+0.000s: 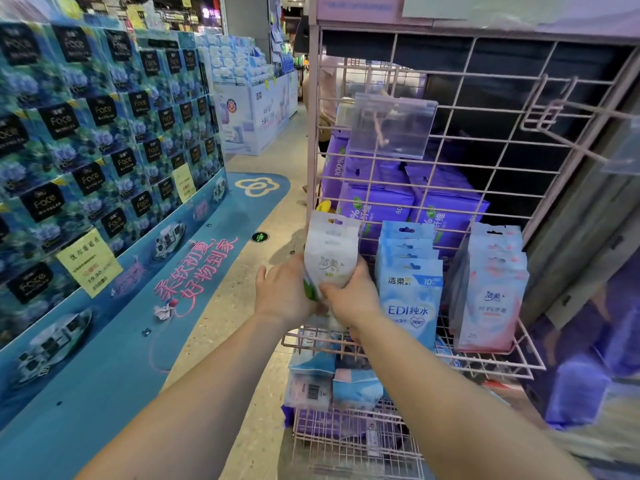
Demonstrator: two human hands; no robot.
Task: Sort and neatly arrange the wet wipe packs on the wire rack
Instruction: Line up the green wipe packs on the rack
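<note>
A pink wire rack (485,109) stands on the right. On its middle shelf (530,355) stand three upright rows of wet wipe packs. The left row is white packs with green print (330,249). My left hand (282,292) presses its left side and my right hand (353,296) grips its lower front. Next to it stands a row of blue packs (410,289), then a row of pale pink packs (491,289). Purple packs (377,199) lie stacked behind the wire grid. Loose blue and pink packs (332,382) lie jumbled on the lower shelf.
A clear plastic price holder (391,126) hangs on the grid, and a bare hook (568,109) sticks out at the upper right. A tall display of blue tissue boxes (104,150) fills the left. Between them runs the shop aisle floor (263,244).
</note>
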